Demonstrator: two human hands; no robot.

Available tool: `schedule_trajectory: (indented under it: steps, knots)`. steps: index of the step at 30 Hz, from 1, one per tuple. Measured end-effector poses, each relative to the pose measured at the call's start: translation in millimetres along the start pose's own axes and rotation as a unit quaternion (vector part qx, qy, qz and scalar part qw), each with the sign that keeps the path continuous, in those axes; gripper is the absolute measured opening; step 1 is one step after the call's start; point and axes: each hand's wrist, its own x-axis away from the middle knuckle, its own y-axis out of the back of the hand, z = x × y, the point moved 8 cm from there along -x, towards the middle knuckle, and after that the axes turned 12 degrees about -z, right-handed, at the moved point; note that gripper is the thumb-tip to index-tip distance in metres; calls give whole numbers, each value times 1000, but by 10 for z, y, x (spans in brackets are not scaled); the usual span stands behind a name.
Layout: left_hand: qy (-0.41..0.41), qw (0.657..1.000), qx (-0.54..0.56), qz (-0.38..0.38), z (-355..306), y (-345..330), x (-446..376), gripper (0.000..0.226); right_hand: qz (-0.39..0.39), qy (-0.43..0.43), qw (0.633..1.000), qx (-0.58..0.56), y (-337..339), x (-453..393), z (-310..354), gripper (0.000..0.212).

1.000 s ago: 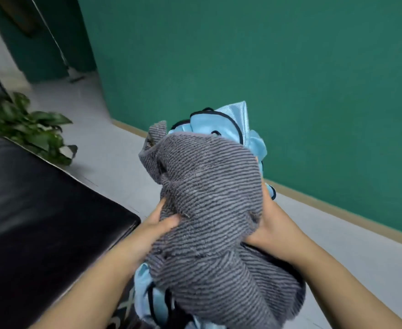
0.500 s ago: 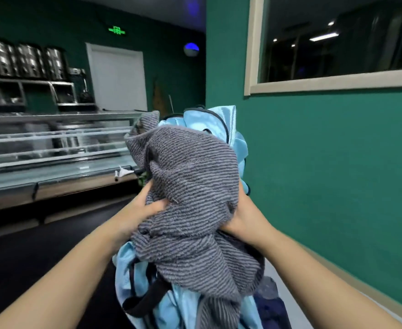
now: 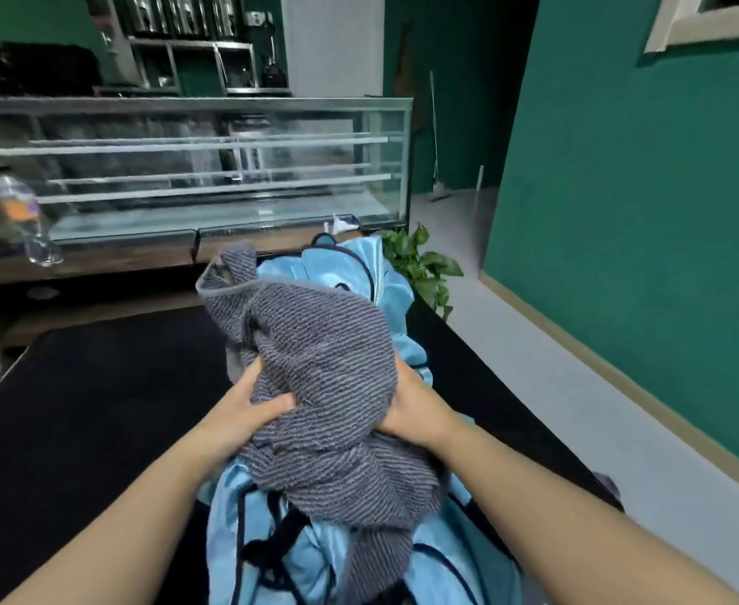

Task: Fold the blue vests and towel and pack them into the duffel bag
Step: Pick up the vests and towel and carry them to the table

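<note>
Your left hand (image 3: pixel 245 412) and right hand (image 3: pixel 415 408) still grip the bundled towel (image 3: pixel 324 364) and vests (image 3: pixel 359 272), now above the black table (image 3: pixel 97 408).

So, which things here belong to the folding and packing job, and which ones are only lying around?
Part of the job:
- grey towel, gripped by left hand and right hand
- blue vests, bundled under the towel

Lying about:
- plastic bottle
- glass display case
- plant
- black table

No duffel bag clearly shows.
</note>
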Motion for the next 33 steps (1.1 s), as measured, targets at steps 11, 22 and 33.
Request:
schedule_trajectory:
  steps: [11,22,33]
  knots:
    - [91,951,-240,-171,661,281,63,99,20,-121,986,115,-54,415,-700,106]
    - [-58,939,-338,17,655,-253,572,37,21,-311,904,294,289,1345,-791,89]
    - [-22,933,-359,26,815,-430,622,36,-155,-407,895,-95,-67,1423,-785,71]
